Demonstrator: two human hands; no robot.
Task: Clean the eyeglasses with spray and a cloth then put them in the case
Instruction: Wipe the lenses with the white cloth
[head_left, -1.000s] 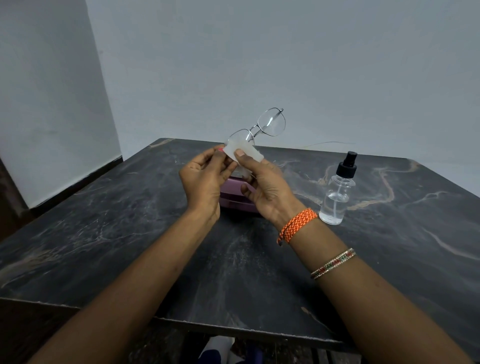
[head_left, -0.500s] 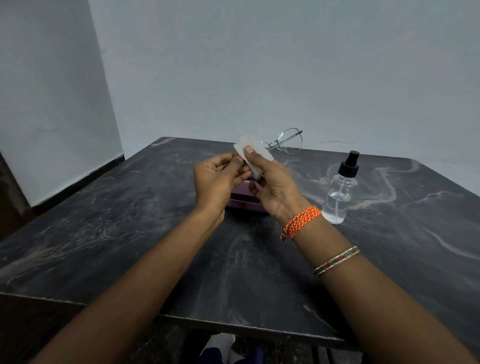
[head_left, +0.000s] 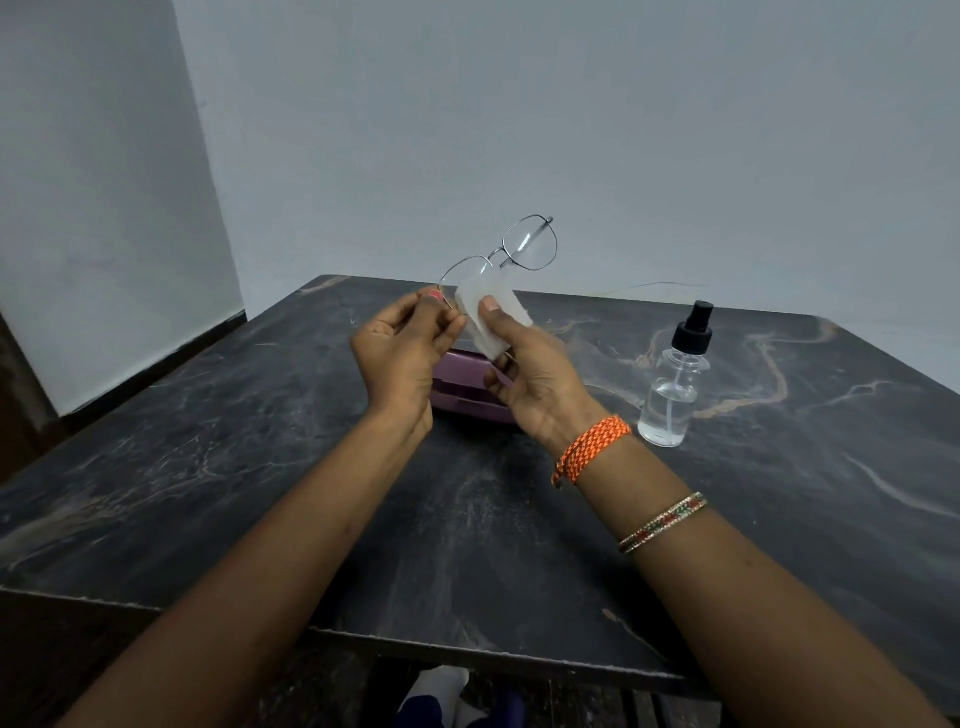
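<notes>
Thin metal-framed eyeglasses (head_left: 527, 244) are held up above the table's middle, tilted up to the right. My left hand (head_left: 402, 353) pinches the rim of the lower left lens. My right hand (head_left: 530, 374) pinches a folded white cloth (head_left: 491, 319) against that same lens, thumb on top. The purple case (head_left: 462, 387) lies on the table right behind and below both hands, mostly hidden by them. A clear spray bottle (head_left: 675, 384) with a black pump top stands upright to the right of my right hand.
The dark marble table (head_left: 208, 467) fills the view, with its front edge near me. Pale walls close in behind and on the left. A thin wire lies at the table's far edge.
The eyeglasses have tipped back up from a lower, flatter position half a second ago. The cloth has slid over the left lens. Bottle and case have stayed put.
</notes>
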